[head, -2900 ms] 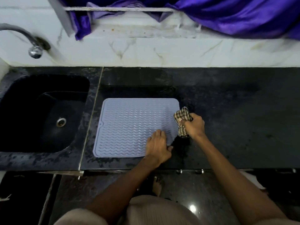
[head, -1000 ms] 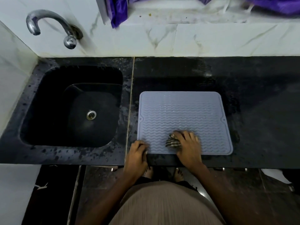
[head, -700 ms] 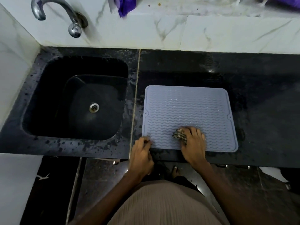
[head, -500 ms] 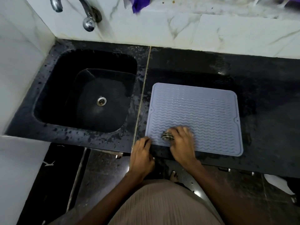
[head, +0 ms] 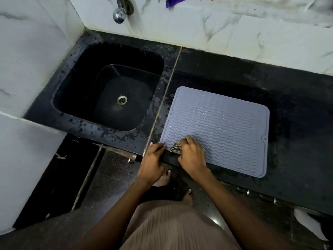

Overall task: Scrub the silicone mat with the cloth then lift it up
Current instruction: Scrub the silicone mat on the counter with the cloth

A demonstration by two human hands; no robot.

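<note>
Black counter (head: 297,123): sink (head: 108,94) beside silicone mat (head: 225,127).

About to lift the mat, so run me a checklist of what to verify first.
1. Mat flat on the counter: ok.
2. Left hand at the mat's near left corner: ok; grip under the edge: cannot tell.
3. Right hand closed on the cloth: ok.
4. Nothing else standing on the mat: ok.
5. Whole mat scrubbed: cannot tell.
6. Sink free for dripping: ok.
</note>
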